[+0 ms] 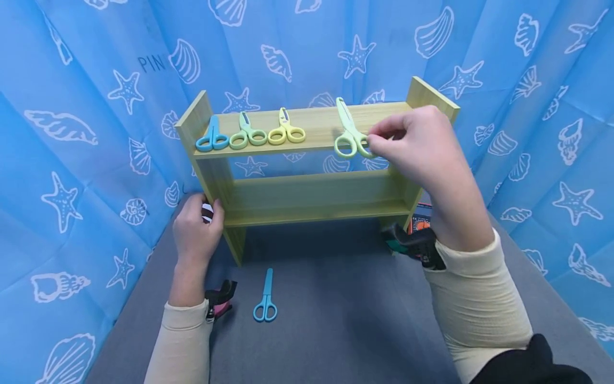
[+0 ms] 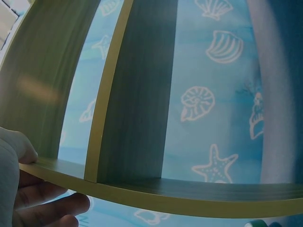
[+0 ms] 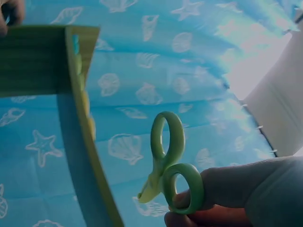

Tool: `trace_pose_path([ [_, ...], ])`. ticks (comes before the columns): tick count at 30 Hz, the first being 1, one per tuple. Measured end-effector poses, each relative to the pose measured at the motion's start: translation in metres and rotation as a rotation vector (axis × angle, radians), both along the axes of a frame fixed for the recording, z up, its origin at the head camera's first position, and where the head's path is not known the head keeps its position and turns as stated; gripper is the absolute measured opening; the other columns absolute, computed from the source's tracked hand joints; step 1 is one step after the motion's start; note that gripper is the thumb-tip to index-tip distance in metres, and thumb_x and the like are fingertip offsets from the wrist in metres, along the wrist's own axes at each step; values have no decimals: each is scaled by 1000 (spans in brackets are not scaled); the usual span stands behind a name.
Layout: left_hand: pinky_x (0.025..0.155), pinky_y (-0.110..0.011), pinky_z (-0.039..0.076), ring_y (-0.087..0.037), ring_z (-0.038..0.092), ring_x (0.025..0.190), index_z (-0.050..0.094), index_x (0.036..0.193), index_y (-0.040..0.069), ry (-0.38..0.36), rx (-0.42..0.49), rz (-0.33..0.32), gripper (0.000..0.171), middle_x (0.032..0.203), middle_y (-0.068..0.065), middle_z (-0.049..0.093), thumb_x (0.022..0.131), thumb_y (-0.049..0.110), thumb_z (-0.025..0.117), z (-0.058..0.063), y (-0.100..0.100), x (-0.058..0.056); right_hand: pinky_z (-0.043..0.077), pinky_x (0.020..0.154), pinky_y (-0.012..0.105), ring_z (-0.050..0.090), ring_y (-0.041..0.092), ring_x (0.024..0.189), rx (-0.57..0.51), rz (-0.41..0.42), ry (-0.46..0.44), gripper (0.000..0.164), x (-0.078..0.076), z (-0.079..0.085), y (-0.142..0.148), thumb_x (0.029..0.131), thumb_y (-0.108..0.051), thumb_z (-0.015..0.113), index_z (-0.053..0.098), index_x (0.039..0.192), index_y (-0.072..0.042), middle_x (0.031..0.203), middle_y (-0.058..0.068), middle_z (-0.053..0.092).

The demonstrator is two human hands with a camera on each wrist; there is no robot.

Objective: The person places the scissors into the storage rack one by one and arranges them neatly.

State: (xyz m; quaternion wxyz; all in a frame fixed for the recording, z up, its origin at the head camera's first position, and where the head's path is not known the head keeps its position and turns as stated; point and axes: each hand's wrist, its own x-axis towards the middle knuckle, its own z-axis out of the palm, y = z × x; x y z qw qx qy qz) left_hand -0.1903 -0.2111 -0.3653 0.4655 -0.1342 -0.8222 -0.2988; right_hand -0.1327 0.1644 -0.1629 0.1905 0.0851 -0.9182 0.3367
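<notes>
My right hand (image 1: 414,144) pinches one finger loop of a pair of light green scissors (image 1: 349,128), held with the blades pointing up by the top shelf. In the right wrist view the green scissors (image 3: 163,161) hang from the thumb and fingertips. My left hand (image 1: 199,226) grips the left side panel of the wooden shelf rack (image 1: 307,217); the left wrist view shows thumb and fingers on either side of the panel's edge (image 2: 52,172). On the top shelf, from the left, lie blue scissors (image 1: 212,140), green scissors (image 1: 247,136) and yellow scissors (image 1: 287,133).
Another pair of blue scissors (image 1: 266,301) lies on the grey tabletop (image 1: 326,330) before the rack. A dark box with orange print (image 1: 421,221) sits behind the rack's right side. Blue curtains (image 1: 307,42) with white shells and starfish hang around the table.
</notes>
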Motion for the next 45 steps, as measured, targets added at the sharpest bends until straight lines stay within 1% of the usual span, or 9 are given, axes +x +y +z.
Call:
trace_pose_path([
  [6, 50, -47, 51, -33, 61, 62, 61, 96, -5, -2, 11, 0, 19, 79, -19, 61, 97, 14, 62, -1, 0, 2, 40, 61, 33, 54, 22, 79, 125, 21, -70, 29, -46, 11, -22, 89, -14, 56, 82, 101, -10, 97, 6, 74],
  [10, 50, -47, 51, -34, 61, 62, 61, 95, -5, 1, 15, -6, 17, 79, -19, 61, 97, 13, 63, -3, 1, 4, 40, 64, 34, 55, 22, 75, 185, 32, -101, 32, -67, 9, -33, 85, -10, 52, 83, 94, -9, 90, 6, 75],
  [13, 51, -47, 52, -33, 62, 62, 61, 95, -4, -1, 18, -11, 17, 80, -19, 62, 97, 12, 63, -4, 1, 4, 46, 93, 36, 58, 23, 77, 200, 34, -116, 31, -74, 8, -38, 88, -12, 53, 83, 97, -8, 91, 7, 76],
  [15, 51, -47, 52, -33, 62, 62, 61, 96, -5, -2, 15, -12, 17, 80, -19, 63, 97, 12, 63, -4, 1, 5, 44, 97, 37, 59, 23, 80, 194, 27, -117, 31, -75, 7, -39, 91, -16, 55, 83, 101, -9, 92, 7, 76],
  [17, 51, -47, 52, -33, 62, 63, 61, 96, -5, -4, 11, -13, 17, 81, -19, 63, 97, 13, 63, -4, 1, 4, 44, 98, 37, 59, 22, 82, 167, 12, -105, 30, -72, 5, -38, 94, -22, 57, 83, 105, -12, 93, 6, 77],
  [20, 51, -48, 53, -33, 62, 63, 61, 96, -5, 0, 4, -16, 18, 81, -19, 63, 96, 13, 63, -3, 1, 4, 44, 73, 36, 60, 21, 86, 121, -9, -64, 32, -60, 2, -34, 98, -33, 59, 81, 112, -15, 99, 4, 77],
  [24, 51, -48, 53, -33, 62, 63, 61, 96, -5, 0, 1, -18, 18, 81, -20, 62, 97, 13, 63, -2, 1, 3, 43, 70, 36, 60, 21, 89, 58, -32, 26, 37, -40, -1, -27, 98, -40, 59, 80, 117, -16, 106, 3, 76],
  [31, 51, -48, 53, -33, 62, 62, 61, 95, -5, 4, -14, -14, 19, 79, -19, 61, 96, 14, 62, 0, 1, 2, 39, 61, 31, 54, 21, 72, -31, -72, 155, 34, -2, -13, -18, 97, -40, 64, 81, 111, -15, 95, 3, 74],
  [45, 50, -47, 52, -33, 62, 62, 61, 94, -5, 7, -7, -9, 19, 78, -19, 61, 96, 14, 63, 1, -1, 1, 35, 56, 23, 46, 16, 65, -87, -17, 361, 15, 49, -87, -4, 93, -14, 75, 79, 104, -7, 80, 1, 63],
])
